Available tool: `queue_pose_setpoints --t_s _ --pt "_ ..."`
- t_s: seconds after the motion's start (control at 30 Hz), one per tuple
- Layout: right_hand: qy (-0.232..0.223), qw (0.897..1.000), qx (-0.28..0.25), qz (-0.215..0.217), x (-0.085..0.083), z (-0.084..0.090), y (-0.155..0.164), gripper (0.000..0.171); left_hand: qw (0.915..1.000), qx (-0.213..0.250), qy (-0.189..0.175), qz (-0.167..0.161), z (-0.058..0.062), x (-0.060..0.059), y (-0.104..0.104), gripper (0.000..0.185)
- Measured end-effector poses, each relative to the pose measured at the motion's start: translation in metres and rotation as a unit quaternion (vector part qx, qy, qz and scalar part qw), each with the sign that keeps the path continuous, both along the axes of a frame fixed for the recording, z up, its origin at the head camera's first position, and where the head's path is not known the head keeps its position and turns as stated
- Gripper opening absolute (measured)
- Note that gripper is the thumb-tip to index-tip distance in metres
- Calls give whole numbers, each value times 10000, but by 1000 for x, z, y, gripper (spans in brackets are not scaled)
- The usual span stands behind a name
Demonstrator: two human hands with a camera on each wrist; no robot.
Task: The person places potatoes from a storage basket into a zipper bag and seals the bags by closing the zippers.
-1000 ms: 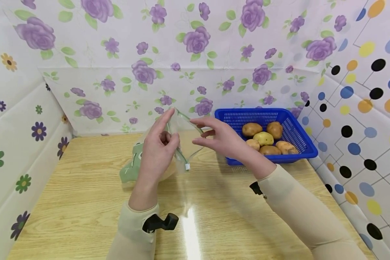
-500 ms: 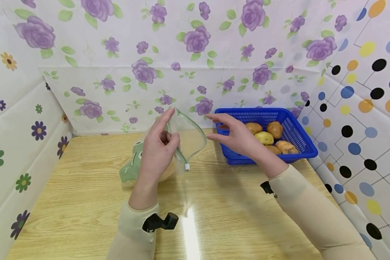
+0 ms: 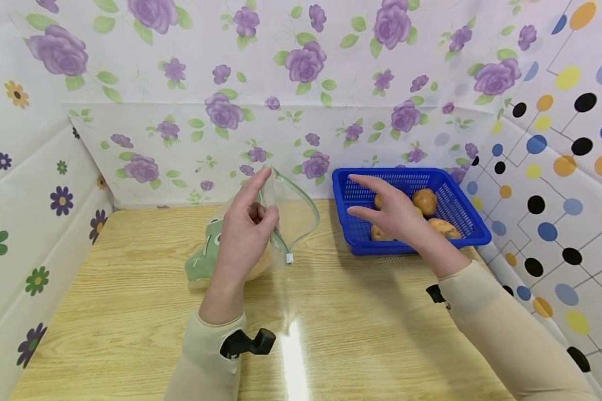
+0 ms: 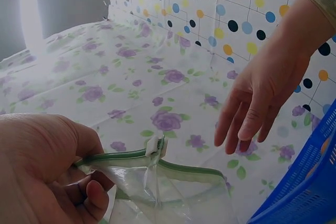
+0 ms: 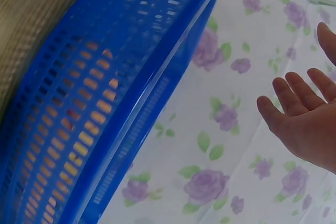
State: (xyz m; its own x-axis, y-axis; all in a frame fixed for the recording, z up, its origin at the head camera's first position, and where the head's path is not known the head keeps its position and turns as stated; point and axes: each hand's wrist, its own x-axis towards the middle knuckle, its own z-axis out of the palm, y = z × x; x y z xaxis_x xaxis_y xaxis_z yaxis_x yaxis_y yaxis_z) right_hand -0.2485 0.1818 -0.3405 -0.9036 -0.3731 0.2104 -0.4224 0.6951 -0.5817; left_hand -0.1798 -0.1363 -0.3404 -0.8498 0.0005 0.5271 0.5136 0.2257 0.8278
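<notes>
My left hand grips one edge of a clear zipper bag, finger and thumb closed on its side. The bag's mouth gapes toward the right, edged in green, with a white slider at the near corner. Its green printed part shows left of the hand. My right hand is over the blue basket, fingers and thumb spread apart with nothing between them. Brown potatoes lie in the basket, some hidden behind this hand. The left wrist view shows the bag mouth standing apart.
The wooden table runs under both arms. Behind it hangs a purple-flowered sheet, and a dotted sheet stands close beside the basket on the right.
My right hand has let go of the bag's far edge and moved right, over the potato basket. The bag mouth has rounded out. My left hand has kept its place.
</notes>
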Motion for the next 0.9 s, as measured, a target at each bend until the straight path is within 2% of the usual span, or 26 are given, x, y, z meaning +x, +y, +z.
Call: queue_pose_setpoints --t_s 0.17,0.4,0.7,0.9 --pt "0 9999 47 -154 -2 -1 19 75 10000 35 1 2 0 0 0 71" --pt "-288 9985 161 -445 -9 -8 51 78 10000 1 36 5 0 0 1 71" --pt "-789 9897 539 -1066 -22 -17 88 84 10000 13 -39 -32 -1 -1 0 71" --pt "-904 9866 685 -1171 -29 -27 109 86 9999 74 -83 -60 -1 0 0 71"
